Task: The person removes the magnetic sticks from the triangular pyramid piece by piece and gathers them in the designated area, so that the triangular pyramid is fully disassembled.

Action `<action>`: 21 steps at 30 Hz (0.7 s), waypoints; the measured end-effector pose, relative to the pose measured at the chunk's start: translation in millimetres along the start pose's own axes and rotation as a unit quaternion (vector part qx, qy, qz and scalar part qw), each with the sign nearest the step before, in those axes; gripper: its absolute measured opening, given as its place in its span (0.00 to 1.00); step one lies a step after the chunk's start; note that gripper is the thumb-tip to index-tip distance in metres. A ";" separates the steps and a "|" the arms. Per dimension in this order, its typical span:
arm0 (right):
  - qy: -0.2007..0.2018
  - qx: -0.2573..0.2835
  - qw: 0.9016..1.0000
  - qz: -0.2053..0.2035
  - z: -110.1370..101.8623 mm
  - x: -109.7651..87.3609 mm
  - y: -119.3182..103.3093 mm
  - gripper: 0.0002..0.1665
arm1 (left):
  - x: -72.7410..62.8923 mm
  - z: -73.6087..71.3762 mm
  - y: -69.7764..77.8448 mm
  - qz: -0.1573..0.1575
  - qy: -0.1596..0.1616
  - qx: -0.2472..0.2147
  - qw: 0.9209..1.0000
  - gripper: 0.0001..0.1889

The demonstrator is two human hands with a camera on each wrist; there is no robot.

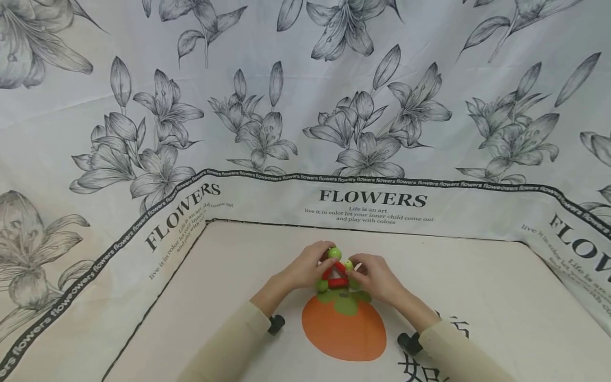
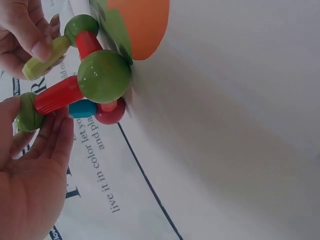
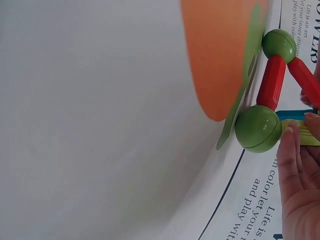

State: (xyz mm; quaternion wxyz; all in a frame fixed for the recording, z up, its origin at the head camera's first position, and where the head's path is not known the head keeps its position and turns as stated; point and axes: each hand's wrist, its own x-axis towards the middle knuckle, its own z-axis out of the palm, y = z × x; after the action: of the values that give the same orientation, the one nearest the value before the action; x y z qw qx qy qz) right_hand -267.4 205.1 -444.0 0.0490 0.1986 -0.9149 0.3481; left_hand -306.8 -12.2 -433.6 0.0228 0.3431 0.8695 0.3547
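A toy frame of green balls joined by red rods stands over the leaf print. My left hand grips its top green ball, thumb on one side and fingers on the other. With thumb and fingers, my right hand pinches a yellow-green rod. In the right wrist view that rod meets the lower green ball. A blue rod and a red ball show behind the frame in the left wrist view.
The pale cloth bears an orange persimmon print nearer me and black characters at right. A floral curtain rises behind and at both sides. Dark camera mounts sit at the wrists.
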 end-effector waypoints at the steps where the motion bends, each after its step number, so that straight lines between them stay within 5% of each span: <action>1: 0.000 0.001 1.000 -0.002 -1.0 -0.3 -0.2 0.11 | -0.4 -0.9 -0.4 0.000 0.000 -0.001 1.000 0.13; 21: -0.007 0.011 1.000 0.014 -19.3 -6.8 6.4 0.09 | -14.0 -18.1 -20.6 -0.036 0.008 -0.013 0.999 0.15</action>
State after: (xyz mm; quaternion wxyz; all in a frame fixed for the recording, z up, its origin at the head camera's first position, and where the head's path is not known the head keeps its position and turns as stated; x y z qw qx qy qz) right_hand -264.7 224.3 -435.0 0.0350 0.1886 -0.9140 0.3574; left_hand -313.1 -42.3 -435.9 0.0336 0.3083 0.8767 0.3677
